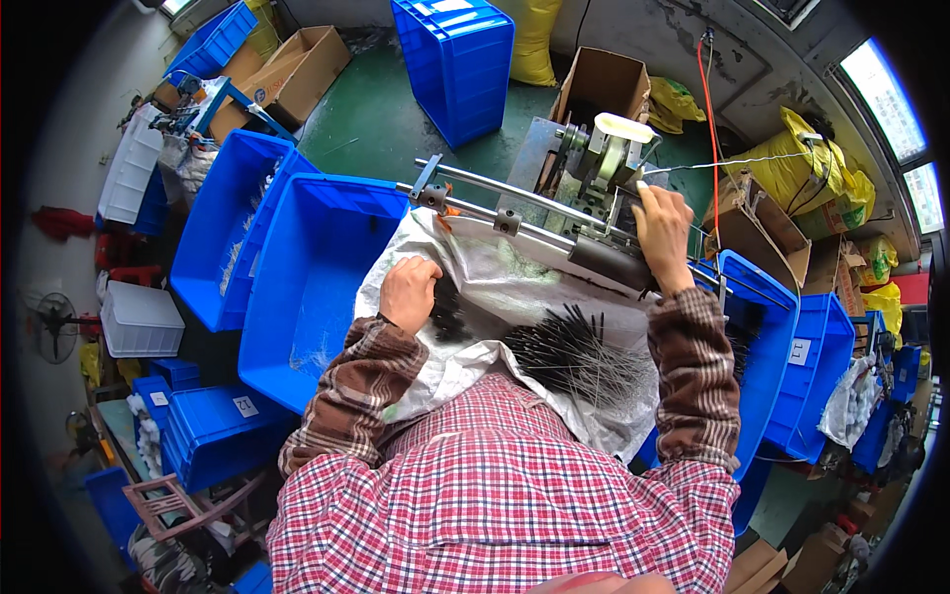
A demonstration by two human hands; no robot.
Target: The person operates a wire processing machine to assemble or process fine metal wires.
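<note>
My left hand is closed, its fingers curled down over the white woven sheet on my lap. Thin black rods lie right beside its fingertips; what it grips is hidden. A larger bundle of thin black rods rests on the sheet between my forearms. At the right end of the bench machine, my right hand has its fingers bent together against the mechanism, and anything they pinch is too small to make out. Metal guide bars run leftward from the machine, above the sheet.
An open blue bin stands at my left, another blue bin at my right. A tall blue crate and a cardboard box are beyond the machine. A red cable hangs at the right, near yellow sacks.
</note>
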